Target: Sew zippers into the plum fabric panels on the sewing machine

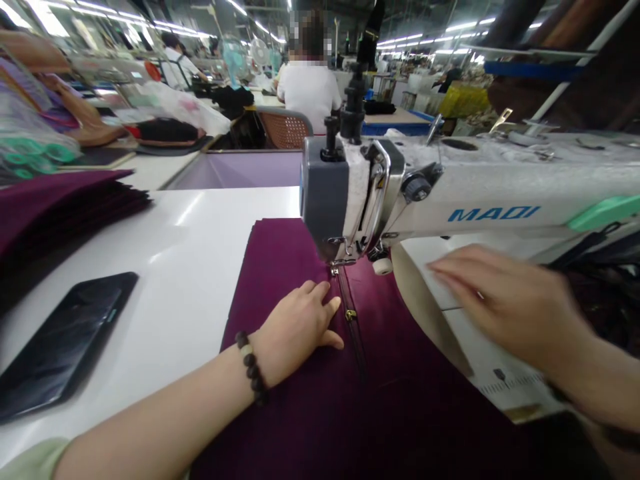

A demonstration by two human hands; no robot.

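Observation:
My left hand lies on a dark purple fabric piece, its fingers stretched out beside a zipper with a brass-coloured slider. The zipper runs up to the presser foot of a white and grey sewing machine. Off to the right, under the machine arm, my right hand is raised above the machine bed, apart from the fabric. It is blurred; its thumb and fingers come together in a pinch, and I cannot see anything between them.
A black phone lies on the white table at left, near a stack of purple fabric pieces. A bag of green spools stands behind it. Beyond the machine, a person in white sits on a brown chair.

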